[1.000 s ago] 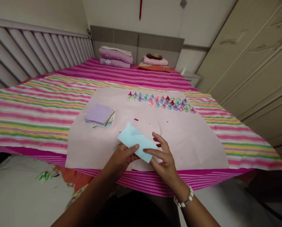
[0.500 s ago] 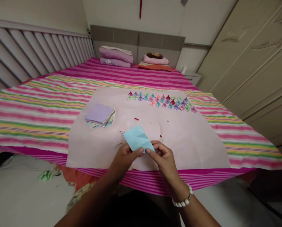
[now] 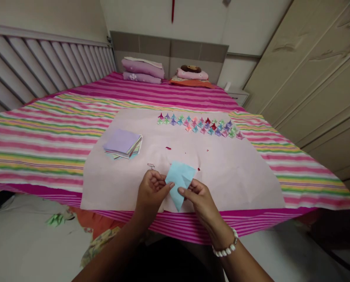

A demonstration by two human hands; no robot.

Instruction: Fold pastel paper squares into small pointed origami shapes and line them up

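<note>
Fingers of left hand and right hand pinching blue paper, sheet between them, 1 corner pointing down

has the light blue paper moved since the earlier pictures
Yes. Judged against the stack of square papers with a lilac top sheet, the light blue paper has shifted right, away from it, and a little nearer the camera.

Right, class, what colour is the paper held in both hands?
The paper is light blue, seen best in the head view.
</note>
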